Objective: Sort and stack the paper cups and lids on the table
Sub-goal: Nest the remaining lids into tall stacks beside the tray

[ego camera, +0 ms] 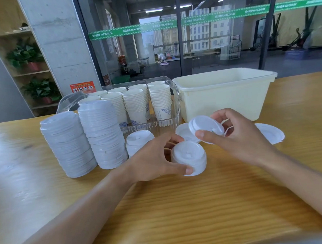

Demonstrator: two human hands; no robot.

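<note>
Yellow wood-grain desk (pixel 180 205) across the lower frame, left hand (pixel 155 160) gripping a short lid stack (pixel 189 157) at centre, right hand (pixel 238 136) pinching a single lid (pixel 206 126) just above, tall lid stacks (pixel 86 141) centre left, paper cups (pixel 136 102) in a clear bin (pixel 174 94) behind, cream tub (pixel 226 95) upper right, glass wall (pixel 188 35) and plant shelves (pixel 20 55) beyond

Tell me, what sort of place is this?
Probably an office or studio common area, though that is a guess: a long wooden table, a glass partition with a green printed stripe, and wooden shelves holding potted green plants.
</note>
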